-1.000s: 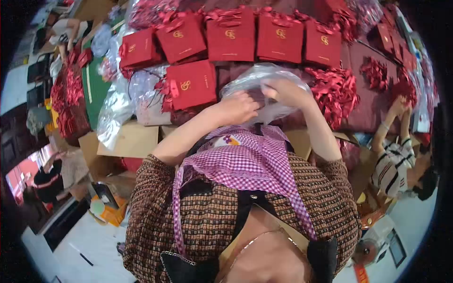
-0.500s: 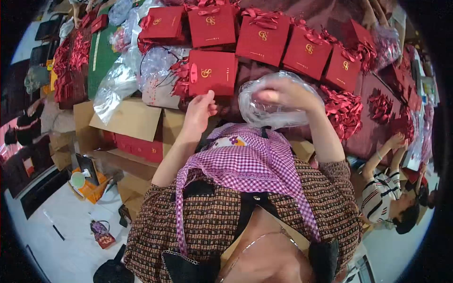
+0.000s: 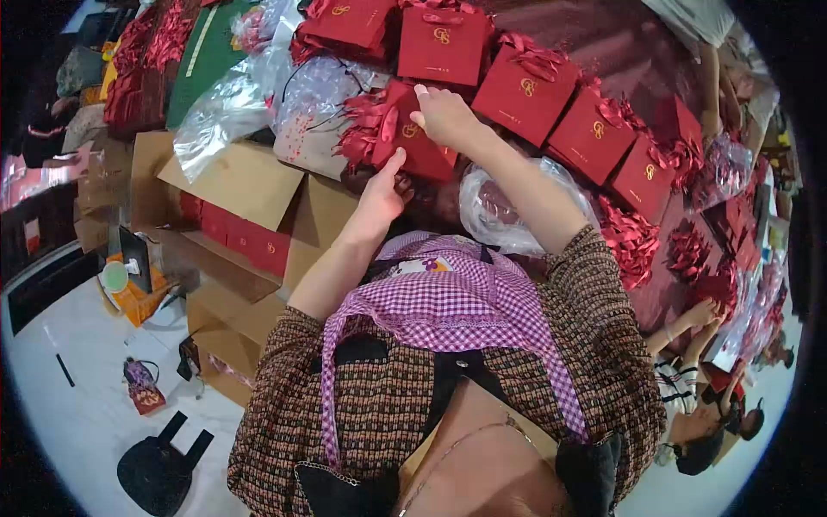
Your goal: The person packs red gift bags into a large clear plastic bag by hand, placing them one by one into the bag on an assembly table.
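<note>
A stack of red paper gift bags (image 3: 427, 155) with gold lettering and red ribbons lies tilted in front of me. My left hand (image 3: 383, 196) is at its near left edge, thumb against the top bag and fingers curled below. Across the far side reaches my right hand (image 3: 450, 121), its fingers closed at the top bag's edge and covering part of it. Red ribbons (image 3: 366, 129) spill out to the left of the stack. Under my right forearm, a clear plastic bag (image 3: 491, 207) lies crumpled on the table.
More stacked red bags (image 3: 527, 90) run in a row along the far side. A loose ribbon pile (image 3: 627, 246) lies to the right. At left stands an open cardboard box (image 3: 233, 168) with red bags inside. A co-worker's hands (image 3: 702, 314) handle red items at far right.
My right hand has moved from above the clear plastic bag to the far side of the red bag stack. The stack now lies tilted, and my view has shifted.
</note>
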